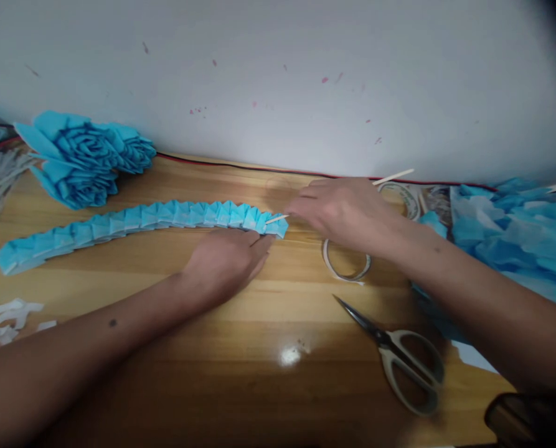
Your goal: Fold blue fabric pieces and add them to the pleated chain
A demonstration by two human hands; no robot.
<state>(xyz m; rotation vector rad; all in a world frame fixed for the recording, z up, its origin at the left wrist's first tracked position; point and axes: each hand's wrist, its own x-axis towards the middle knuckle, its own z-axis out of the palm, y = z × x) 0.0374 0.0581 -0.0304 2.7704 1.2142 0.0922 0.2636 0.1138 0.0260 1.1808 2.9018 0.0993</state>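
A long strip of folded blue paper [160,214] curves across the wooden table. At its right end my left hand [226,261] has its fingers closed on the strip's lower edge. My right hand [336,208] is closed around a thin wooden stick [276,219], whose near tip lies against the blue folds at that end. The stick's other end sticks out behind the hand, up and to the right. Below my right hand a roll of tape [347,277] rests on the table. My right hand hides part of the stick.
Blue paper roses [88,155] lie at the back left, near a bundle of sticks [2,180]. Scissors [390,348] lie at the front right. Blue paper sheets [515,242] are heaped at the right. Paper scraps [16,314] are at the left; a cable [240,166] runs along the wall.
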